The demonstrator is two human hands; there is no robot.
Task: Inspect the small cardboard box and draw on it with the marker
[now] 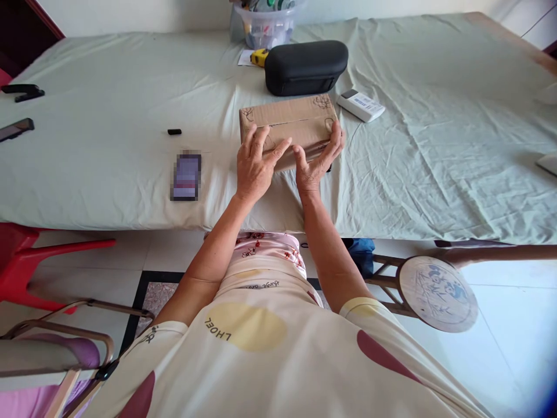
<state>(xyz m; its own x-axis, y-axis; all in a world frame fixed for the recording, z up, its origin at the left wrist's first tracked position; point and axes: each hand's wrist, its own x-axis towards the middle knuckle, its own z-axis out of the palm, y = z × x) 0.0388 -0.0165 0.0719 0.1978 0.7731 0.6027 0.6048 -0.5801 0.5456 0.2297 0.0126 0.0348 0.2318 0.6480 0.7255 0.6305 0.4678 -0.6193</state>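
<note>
A brown cardboard box with dark scribbles on its top lies on the cloth-covered table in front of me. My left hand grips its near left part, fingers spread over the top and front edge. At the near right corner, my right hand holds the box, with its thumb at the front edge and fingers over the right end. A small black bit shows beside the right hand; its kind is unclear. Just behind the box sits a black hard case.
A white device lies right of the case. Behind stand a yellow tape measure and a clear plastic tub. A phone, a small black piece and a black stapler lie leftward. A round stool stands below right.
</note>
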